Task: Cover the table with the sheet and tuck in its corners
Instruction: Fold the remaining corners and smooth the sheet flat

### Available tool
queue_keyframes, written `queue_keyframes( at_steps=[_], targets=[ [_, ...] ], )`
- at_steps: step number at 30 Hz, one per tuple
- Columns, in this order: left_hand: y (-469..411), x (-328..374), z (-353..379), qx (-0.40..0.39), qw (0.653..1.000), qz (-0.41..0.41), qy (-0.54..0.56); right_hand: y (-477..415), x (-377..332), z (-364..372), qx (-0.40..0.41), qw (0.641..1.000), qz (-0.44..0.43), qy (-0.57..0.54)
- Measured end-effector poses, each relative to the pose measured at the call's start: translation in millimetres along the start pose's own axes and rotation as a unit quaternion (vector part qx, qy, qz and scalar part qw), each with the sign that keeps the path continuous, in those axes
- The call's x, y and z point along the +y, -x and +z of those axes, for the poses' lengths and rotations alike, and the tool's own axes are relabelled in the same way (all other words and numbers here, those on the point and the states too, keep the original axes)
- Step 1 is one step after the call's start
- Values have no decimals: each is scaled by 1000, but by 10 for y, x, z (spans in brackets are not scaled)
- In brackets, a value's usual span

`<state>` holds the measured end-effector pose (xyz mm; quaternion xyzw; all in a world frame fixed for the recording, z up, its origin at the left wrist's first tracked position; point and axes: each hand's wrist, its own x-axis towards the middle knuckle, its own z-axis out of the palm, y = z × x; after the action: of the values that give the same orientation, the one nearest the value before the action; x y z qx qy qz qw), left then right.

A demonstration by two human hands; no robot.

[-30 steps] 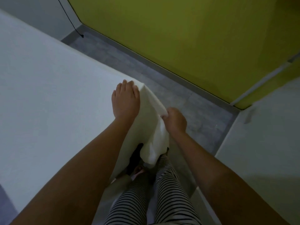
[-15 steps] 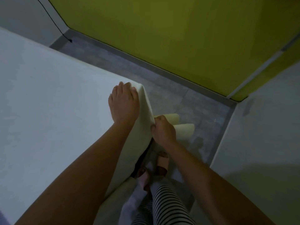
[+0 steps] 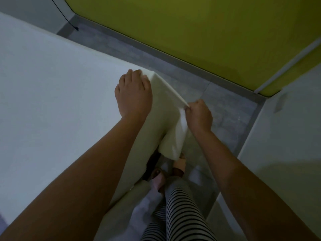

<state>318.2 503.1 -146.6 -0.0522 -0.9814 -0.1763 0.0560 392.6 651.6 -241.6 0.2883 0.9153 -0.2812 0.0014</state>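
A white sheet (image 3: 52, 94) lies spread over the table, which is hidden beneath it. My left hand (image 3: 132, 94) rests palm down on the sheet at the table's near right corner, fingers bent over the far edge. My right hand (image 3: 198, 117) pinches a fold of the sheet to the right of that corner and holds it out taut in a straight line from the corner. Below the fold, loose cloth (image 3: 173, 141) hangs toward the floor.
A grey tiled floor (image 3: 217, 101) runs between the table and a yellow-green wall (image 3: 191, 32). Another white surface (image 3: 286, 145) stands at the right. My striped trouser legs (image 3: 180, 213) and sandalled feet are below the corner. A black cable (image 3: 69, 23) hangs at the far left.
My right hand has moved up and to the right, drawing the sheet's fold out taut from the corner. My left hand stays on the corner, its fingers now bent over the edge.
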Motion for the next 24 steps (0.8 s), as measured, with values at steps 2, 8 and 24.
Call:
queue_keyframes(
  at_steps=[2, 8, 24],
  targets=[
    [1, 1, 3, 1, 1000, -1, -2, 80, -63, 57, -5, 1000, -13, -15],
    [9, 3, 11, 6, 1000, 1, -5, 158, -471, 79, 74, 991, -69, -87],
    [3, 16, 11, -84, 994, 21, -61, 333, -381, 194, 166, 976, -121, -70]
  ],
)
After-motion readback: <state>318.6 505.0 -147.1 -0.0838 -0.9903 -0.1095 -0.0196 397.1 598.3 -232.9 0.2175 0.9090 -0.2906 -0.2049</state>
